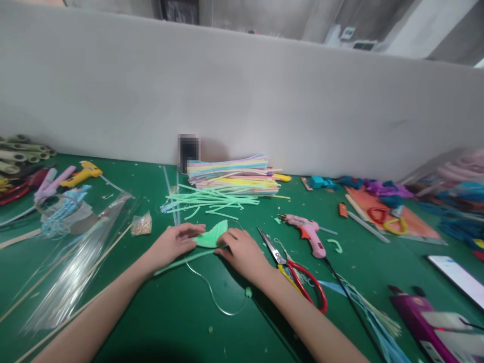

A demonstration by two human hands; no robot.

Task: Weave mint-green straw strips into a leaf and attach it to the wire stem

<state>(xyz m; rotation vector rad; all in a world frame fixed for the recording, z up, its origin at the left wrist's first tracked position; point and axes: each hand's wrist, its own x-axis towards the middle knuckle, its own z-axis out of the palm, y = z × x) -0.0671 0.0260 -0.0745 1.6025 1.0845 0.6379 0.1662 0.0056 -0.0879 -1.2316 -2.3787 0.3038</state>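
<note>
I'm watching the left hand (pixel 172 246) and right hand (pixel 242 252), half-curled, holding the green piece (pixel 210 236) between them, apparently for steadiness.

No text, label, brand, number or sign can be read on anything here.

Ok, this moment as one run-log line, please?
left hand: at left end of green piece | right hand: holding its right end | scissors: between right hand and glue gun | green strips: beyond
</note>
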